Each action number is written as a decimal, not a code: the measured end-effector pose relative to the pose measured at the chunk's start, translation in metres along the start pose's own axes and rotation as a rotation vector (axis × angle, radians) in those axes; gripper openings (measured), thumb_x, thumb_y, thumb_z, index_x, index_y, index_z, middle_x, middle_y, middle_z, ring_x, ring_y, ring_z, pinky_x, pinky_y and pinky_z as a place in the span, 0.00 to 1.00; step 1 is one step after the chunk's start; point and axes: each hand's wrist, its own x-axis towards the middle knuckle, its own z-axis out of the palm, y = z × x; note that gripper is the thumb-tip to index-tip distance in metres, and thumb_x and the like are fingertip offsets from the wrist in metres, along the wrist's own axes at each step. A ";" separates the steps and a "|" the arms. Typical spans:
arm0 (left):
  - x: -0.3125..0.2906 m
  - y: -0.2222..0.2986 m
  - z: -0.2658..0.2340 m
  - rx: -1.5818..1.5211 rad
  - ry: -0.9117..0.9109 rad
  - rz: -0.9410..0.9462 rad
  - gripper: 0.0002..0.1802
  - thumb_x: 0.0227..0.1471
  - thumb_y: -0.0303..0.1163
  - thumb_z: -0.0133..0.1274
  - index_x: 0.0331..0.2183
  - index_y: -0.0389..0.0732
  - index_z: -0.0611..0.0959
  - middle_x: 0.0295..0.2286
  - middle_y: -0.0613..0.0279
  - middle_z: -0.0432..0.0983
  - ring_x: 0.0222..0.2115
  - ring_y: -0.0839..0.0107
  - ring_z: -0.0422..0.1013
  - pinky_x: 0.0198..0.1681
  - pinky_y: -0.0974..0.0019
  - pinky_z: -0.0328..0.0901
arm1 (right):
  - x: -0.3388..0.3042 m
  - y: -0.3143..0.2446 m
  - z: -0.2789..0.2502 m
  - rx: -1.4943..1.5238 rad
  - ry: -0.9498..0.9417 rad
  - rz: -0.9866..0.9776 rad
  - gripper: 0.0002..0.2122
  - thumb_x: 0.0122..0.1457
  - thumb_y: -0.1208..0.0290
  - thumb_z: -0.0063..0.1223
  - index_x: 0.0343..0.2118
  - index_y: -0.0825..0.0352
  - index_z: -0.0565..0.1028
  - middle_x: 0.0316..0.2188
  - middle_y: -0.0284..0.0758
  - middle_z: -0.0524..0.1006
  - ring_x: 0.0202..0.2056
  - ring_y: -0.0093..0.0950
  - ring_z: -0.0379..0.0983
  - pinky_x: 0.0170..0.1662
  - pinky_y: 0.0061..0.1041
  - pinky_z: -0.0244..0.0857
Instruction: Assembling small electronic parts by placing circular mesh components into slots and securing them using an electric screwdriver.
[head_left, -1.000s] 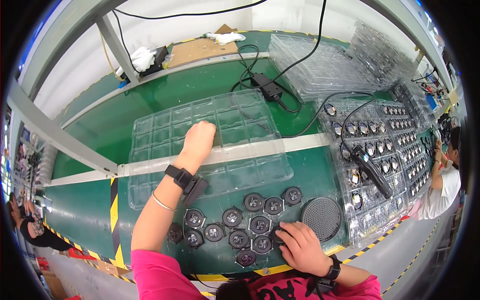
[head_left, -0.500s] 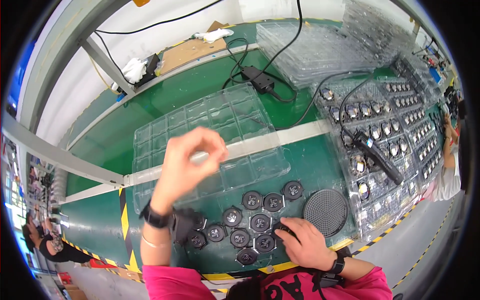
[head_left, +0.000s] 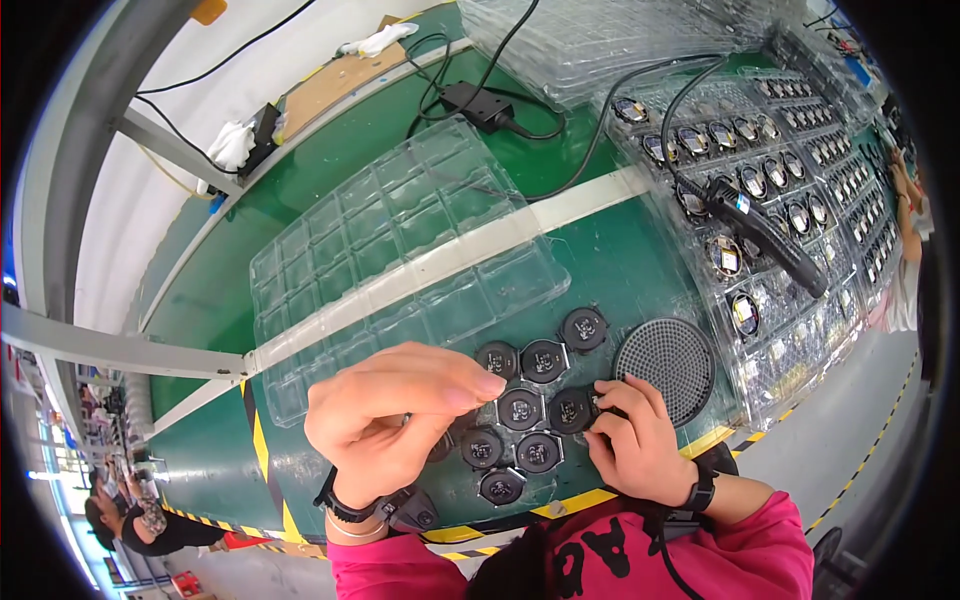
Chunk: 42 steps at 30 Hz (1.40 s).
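On the green bench lie several round black watch cases (head_left: 520, 409), their printed backs facing up. My right hand (head_left: 635, 440) grips one black watch case (head_left: 571, 410) by its right edge, thumb and fingers bent around it. Raised over the left part of the group, my left hand (head_left: 390, 415) has its fingers curled and pressed together. Whatever it may pinch is hidden or too small to make out. It covers some of the cases below. A round grey mesh-topped pad (head_left: 664, 371) sits just beyond my right hand.
An unfilled clear compartment tray (head_left: 400, 230) lies beyond my left hand. At right, clear trays (head_left: 790, 340) hold several watch parts, with a black corded handheld tool (head_left: 765, 235) on top. Stacked clear trays (head_left: 580, 45) stand behind. A white rail (head_left: 500, 232) crosses the bench.
My left hand has come down and right, over the watch cases, its open ring of fingers now closed. My right hand now shows a watch case held in its fingers. The view has shifted.
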 end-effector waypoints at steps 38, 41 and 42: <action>-0.037 -0.013 0.068 0.512 -0.447 -0.118 0.11 0.39 0.24 0.61 0.31 0.41 0.81 0.26 0.63 0.75 0.23 0.69 0.71 0.23 0.70 0.63 | 0.009 -0.027 -0.057 1.671 -0.214 0.797 0.24 0.60 0.62 0.47 0.53 0.75 0.60 0.52 0.46 0.65 0.48 0.40 0.69 0.48 0.37 0.65; -0.026 -0.006 0.057 0.503 -0.367 -0.159 0.13 0.37 0.25 0.63 0.31 0.40 0.82 0.25 0.62 0.75 0.23 0.68 0.70 0.24 0.69 0.64 | 0.036 -0.026 -0.082 1.757 0.137 1.130 0.23 0.62 0.56 0.41 0.48 0.75 0.64 0.39 0.47 0.73 0.39 0.37 0.73 0.42 0.33 0.67; -0.023 -0.005 0.051 0.489 -0.310 -0.190 0.12 0.38 0.25 0.62 0.31 0.40 0.82 0.25 0.62 0.75 0.22 0.67 0.70 0.24 0.69 0.64 | 0.029 -0.024 -0.085 1.738 0.142 1.137 0.23 0.62 0.56 0.41 0.48 0.75 0.64 0.39 0.47 0.73 0.39 0.37 0.73 0.42 0.33 0.67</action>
